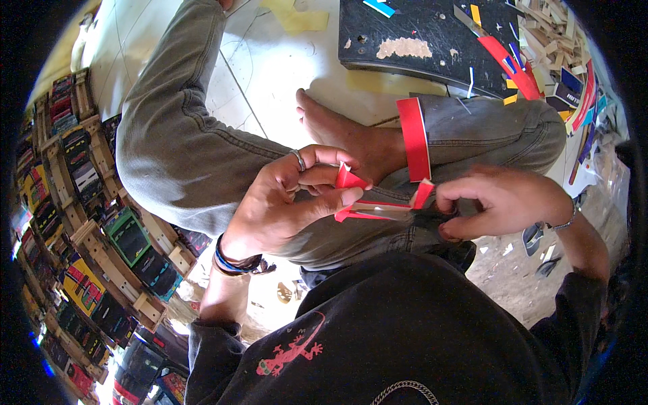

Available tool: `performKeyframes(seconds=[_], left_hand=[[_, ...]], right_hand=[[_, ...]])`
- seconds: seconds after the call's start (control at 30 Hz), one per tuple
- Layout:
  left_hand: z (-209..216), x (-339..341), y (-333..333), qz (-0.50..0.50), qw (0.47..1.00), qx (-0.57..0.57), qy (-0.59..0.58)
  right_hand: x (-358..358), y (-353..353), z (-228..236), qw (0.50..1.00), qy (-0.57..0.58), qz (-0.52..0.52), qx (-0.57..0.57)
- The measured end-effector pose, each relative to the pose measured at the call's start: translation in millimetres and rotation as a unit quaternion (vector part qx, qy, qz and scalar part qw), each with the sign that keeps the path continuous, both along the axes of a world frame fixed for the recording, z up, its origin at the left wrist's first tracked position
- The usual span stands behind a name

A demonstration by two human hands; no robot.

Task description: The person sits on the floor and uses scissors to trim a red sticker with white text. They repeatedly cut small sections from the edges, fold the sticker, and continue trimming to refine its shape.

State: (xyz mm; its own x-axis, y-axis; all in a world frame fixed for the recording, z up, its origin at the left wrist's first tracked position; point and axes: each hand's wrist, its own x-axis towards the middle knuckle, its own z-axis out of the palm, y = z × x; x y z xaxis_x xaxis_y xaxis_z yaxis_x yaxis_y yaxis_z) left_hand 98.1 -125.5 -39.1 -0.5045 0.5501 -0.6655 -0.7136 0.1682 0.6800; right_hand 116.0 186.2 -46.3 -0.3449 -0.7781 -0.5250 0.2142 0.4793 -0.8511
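My left hand (266, 202) pinches a red folded strip (349, 178) between thumb and fingers, above my lap. The strip is bent up at both ends and its pale inner side shows. Close to the strip's far right end hovers my right hand (503, 202), fingers curved and apart, with nothing visible between them. Across my lower leg, by the ankle, lies a second red strip (414, 140), flat and with white edges.
Ahead stands a black board (405, 34) with scraps, a blade (467, 21) and a long red piece (507, 66) on it. Wooden offcuts (550, 34) are heaped at the far right. Several small colourful boxy models (128, 236) line wooden racks on the left.
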Motion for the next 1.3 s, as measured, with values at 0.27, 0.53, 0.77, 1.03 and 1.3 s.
performKeyframes(seconds=[0.27,0.53,0.77,1.03,1.3], left_hand=[[-5.2,1.5,2.7,0.042,0.999,0.012,0.031],[-10.4,8.4,21.5,0.09,0.991,-0.022,0.101],[-19.2,11.0,35.8,0.168,0.976,-0.011,0.141],[-14.2,-4.5,64.2,0.268,0.943,0.04,0.19],[3.0,-14.4,87.7,0.33,0.905,0.066,0.26]], right_hand=[[-36.7,41.0,-19.1,0.831,0.453,-0.215,0.243],[-57.8,-0.9,-62.0,0.691,0.576,-0.177,0.399],[-52.0,0.7,-45.4,0.758,0.551,-0.246,0.247],[12.1,-48.8,-9.6,0.832,0.397,-0.385,0.039],[14.3,-83.0,-6.1,0.692,0.549,-0.469,0.008]])
